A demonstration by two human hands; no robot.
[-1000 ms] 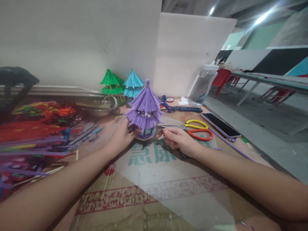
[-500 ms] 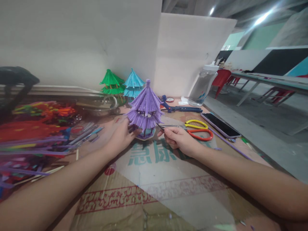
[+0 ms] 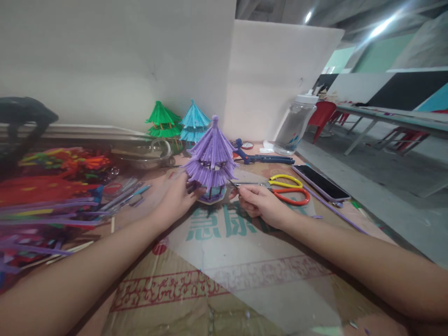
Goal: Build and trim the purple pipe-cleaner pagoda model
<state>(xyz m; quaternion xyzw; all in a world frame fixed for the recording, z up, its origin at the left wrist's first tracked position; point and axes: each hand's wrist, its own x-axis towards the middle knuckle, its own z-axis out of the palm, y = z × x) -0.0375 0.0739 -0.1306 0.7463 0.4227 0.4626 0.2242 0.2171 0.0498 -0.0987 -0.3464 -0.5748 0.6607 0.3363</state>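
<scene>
Left of the scissors [image 3: 292, 203] stands the purple pavilion [image 3: 213, 149], its base in the left hand [image 3: 180, 198] with curled fingers, probably for steadiness, while the right hand [image 3: 261, 200] pinches a thin dark tool [image 3: 234, 185] near it.

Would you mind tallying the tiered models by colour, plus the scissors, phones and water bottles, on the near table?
Purple model: 1
Green model: 1
Light blue model: 1
Scissors: 1 pair, with one yellow and one red handle
Phone: 1
Water bottle: 1
Total: 6
</scene>
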